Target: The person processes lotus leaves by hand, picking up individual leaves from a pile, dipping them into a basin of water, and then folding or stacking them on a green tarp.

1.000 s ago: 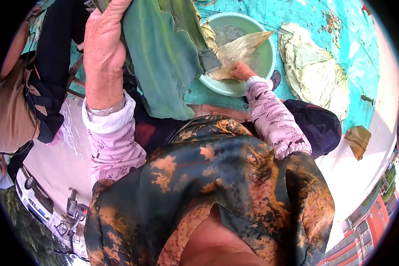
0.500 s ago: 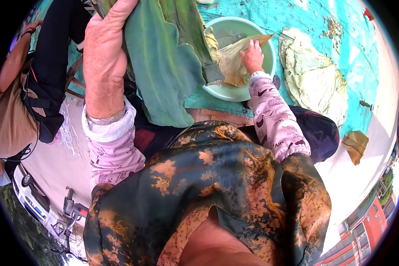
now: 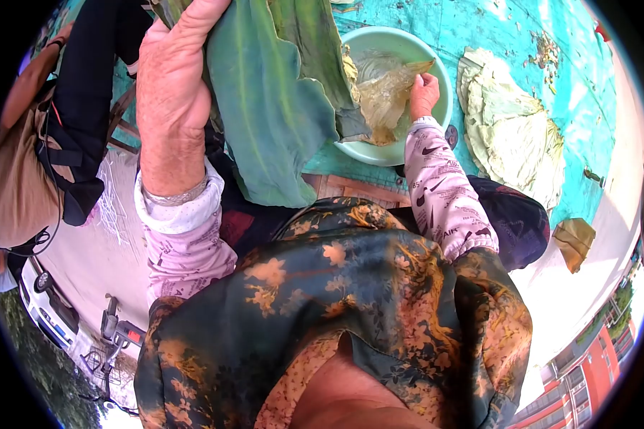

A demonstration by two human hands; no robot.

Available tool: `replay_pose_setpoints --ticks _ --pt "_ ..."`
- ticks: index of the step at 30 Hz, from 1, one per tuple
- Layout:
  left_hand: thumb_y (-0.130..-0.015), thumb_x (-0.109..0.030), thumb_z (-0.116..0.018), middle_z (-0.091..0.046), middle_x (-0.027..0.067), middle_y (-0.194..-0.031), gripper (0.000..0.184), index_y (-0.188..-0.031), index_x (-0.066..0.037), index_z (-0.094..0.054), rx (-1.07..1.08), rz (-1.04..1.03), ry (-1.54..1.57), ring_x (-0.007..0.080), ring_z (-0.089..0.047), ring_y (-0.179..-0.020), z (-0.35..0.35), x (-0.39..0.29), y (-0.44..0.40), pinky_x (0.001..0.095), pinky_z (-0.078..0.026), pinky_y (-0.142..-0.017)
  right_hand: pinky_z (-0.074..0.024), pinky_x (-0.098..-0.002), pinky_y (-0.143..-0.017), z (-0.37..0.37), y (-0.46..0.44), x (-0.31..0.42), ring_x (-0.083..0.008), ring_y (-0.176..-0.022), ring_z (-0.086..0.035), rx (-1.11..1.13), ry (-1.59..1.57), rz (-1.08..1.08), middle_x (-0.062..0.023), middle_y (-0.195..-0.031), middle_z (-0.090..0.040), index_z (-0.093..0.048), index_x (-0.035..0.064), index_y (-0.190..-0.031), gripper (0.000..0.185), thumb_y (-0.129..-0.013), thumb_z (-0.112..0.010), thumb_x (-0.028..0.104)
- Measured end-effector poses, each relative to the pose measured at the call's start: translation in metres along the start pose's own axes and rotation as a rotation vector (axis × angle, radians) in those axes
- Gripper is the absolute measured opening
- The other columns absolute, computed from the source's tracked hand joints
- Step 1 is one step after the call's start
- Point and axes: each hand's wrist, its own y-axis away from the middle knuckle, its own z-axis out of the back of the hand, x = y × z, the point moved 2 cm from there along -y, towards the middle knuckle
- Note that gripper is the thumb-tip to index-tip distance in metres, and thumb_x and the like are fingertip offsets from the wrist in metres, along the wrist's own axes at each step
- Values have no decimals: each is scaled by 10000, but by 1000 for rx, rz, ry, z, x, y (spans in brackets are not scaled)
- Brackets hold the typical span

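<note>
My left hand (image 3: 175, 93), raised at the upper left, is closed around broad green leaves (image 3: 268, 107) that hang down in front of my lap. Their edges are wavy, and the lower tip of one reaches over the basin's near-left rim. Beyond my knees stands a pale green basin (image 3: 445, 86) with what looks like water in it. In it lies a wet, yellowish-brown leaf (image 3: 385, 104). My right hand (image 3: 424, 96), over the basin's right side, pinches this leaf's edge near its pointed tip. The fingertips of my left hand are partly cut off by the frame.
Right of the basin, a pile of pale dried leaves (image 3: 511, 129) lies on a turquoise sheet (image 3: 587, 79). A brown leaf piece (image 3: 574, 243) is near the sheet's edge. Another person (image 3: 86, 93) sits close on the left. A bicycle (image 3: 111, 357) and white car (image 3: 46, 304) stand behind.
My right hand has gone from lying spread on the wet leaf to pinching its edge, shifting slightly right and down. The left hand still holds the green leaves.
</note>
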Motion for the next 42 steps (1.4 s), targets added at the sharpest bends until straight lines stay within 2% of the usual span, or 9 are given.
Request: replay_pose_setpoints --ticks 3,7,13,20,26,33,37,38,42 --pt "-868 -137 -581 -634 90 -993 316 -1147 1 -522 -13 45 -4 176 -634 -822 -1 -2 1 292 -535 -714 -507 -309 -573 -8 -17 6 -218 -713 -633 191 -428 -544 -118 -807 -619 -544 -30 -951 279 -797 -649 176" --pt "-868 -135 -582 -631 93 -1002 318 -1150 0 -520 -26 23 -13 179 -633 -829 -1 -1 0 294 -534 -721 -468 -281 -437 -19 -19 22 -174 -570 -622 123 -999 -774 -105 -729 -609 -548 -45 -996 280 -828 -616 169" --pt "-865 -154 -591 -632 79 -1009 311 -1132 -2 -537 -5 47 -35 165 -631 -843 4 1 -1 281 -523 -741 -473 -356 -589 -62 -33 -13 -231 -562 -599 428 152 115 -104 -676 -611 -606 53 -877 288 -844 -552 333" --pt "-851 -183 -622 -635 59 -1017 308 -1107 -21 -564 -2 129 -116 143 -629 -867 27 3 -4 263 -508 -772 -447 -420 -816 -49 -21 45 -330 -916 -595 668 331 2 -200 -923 -633 -666 39 -889 391 -800 -566 406" --pt "-841 -181 -636 -637 58 -1010 305 -1090 -19 -573 -68 107 -119 141 -628 -860 29 3 -4 267 -508 -768 -449 -408 -822 -55 -15 35 -338 -900 -601 607 398 -68 -192 -902 -643 -666 34 -893 396 -759 -611 402" --pt "-879 -157 -569 -631 81 -1007 316 -1150 -2 -525 -34 53 12 165 -632 -834 16 1 -7 281 -528 -721 -494 -321 -641 -32 -37 13 -213 -581 -633 398 -191 -129 -118 -707 -651 -648 13 -901 335 -765 -644 319" --pt "-883 -160 -563 -632 79 -1002 297 -1137 -9 -536 -2 -33 -53 160 -633 -822 5 -4 -3 275 -530 -707 -466 -362 -803 15 -21 54 -278 -899 -605 234 201 63 -161 -1045 -594 -527 22 -1118 429 -789 -628 278" --pt "-884 -160 -561 -633 78 -999 291 -1133 -10 -539 15 -45 -48 160 -633 -819 5 -3 -4 274 -530 -704 -416 -385 -895 25 -10 66 -318 -1092 -493 263 142 72 -179 -1240 -459 -410 64 -1249 562 -786 -628 294" --pt "-885 -158 -561 -636 74 -983 272 -1116 -15 -550 32 -41 -18 162 -634 -810 6 -2 -7 275 -532 -696 -386 -481 -914 19 45 68 -354 -1202 -376 346 265 319 -161 -1382 -300 -277 111 -1353 744 -761 -643 373"
